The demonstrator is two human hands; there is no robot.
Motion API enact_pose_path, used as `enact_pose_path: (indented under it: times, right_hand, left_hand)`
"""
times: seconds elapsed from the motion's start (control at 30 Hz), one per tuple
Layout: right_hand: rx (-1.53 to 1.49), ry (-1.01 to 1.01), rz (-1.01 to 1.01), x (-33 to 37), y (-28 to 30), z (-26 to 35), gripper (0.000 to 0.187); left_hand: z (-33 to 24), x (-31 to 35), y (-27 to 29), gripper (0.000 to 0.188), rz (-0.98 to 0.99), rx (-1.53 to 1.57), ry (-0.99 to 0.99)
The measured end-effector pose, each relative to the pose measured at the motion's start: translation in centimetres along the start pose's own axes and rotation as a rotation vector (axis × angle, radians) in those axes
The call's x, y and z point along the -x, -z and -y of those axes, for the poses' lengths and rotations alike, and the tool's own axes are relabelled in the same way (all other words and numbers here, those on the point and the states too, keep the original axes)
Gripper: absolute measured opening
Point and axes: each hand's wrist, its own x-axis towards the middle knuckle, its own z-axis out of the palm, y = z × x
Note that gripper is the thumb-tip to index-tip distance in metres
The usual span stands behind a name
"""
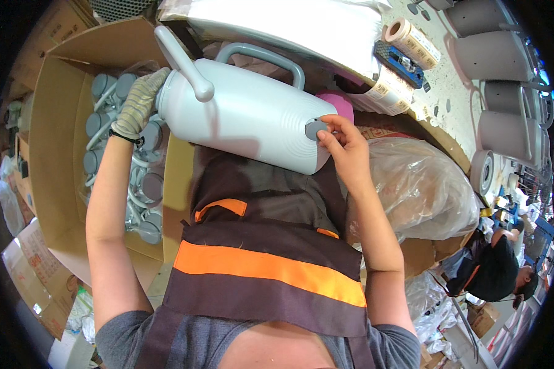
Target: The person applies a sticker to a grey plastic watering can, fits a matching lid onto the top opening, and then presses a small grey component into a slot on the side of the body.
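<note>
A large pale blue-grey jug lies on its side above my lap, its narrower end toward the left. A looped handle runs along its far side, and a curved arm-like part rises at the left end. My left hand, in a striped work glove, is closed around that left end; its fingertips are partly hidden. Bare, my right hand pinches a small dark grey round disc between thumb and fingers, against the jug's ringed side near its right end.
At left, an open cardboard box holds several grey-capped parts with pale curved tubes. A clear plastic bag bulges at right. The bench beyond carries label rolls, a blue tool and grey jugs. Another person works far right.
</note>
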Motion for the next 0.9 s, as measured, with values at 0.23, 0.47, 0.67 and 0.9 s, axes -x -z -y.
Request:
enact_pose_path:
  times: [0.23,0.47,0.67,0.9]
  right_hand:
    - [0.366,0.183,-0.048,0.9,-0.7,0.8,0.032]
    - [0.531,0.189,-0.027,2.1,-1.2,1.2,0.03]
    - [0.667,0.328,-0.038,3.2,-2.3,-0.5,0.031]
    - [0.66,0.38,-0.211,4.0,-2.7,-2.0,0.038]
  left_hand:
    - [0.4,0.2,0.1,0.033,-0.007,-0.047,-0.048]
    - [0.7,0.6,0.5,0.035,0.044,-0.057,-0.085]
    - [0.8,0.6,0.6,0.034,0.001,-0.086,-0.063]
    - [0.8,0.2,0.0,0.033,-0.032,-0.065,-0.011]
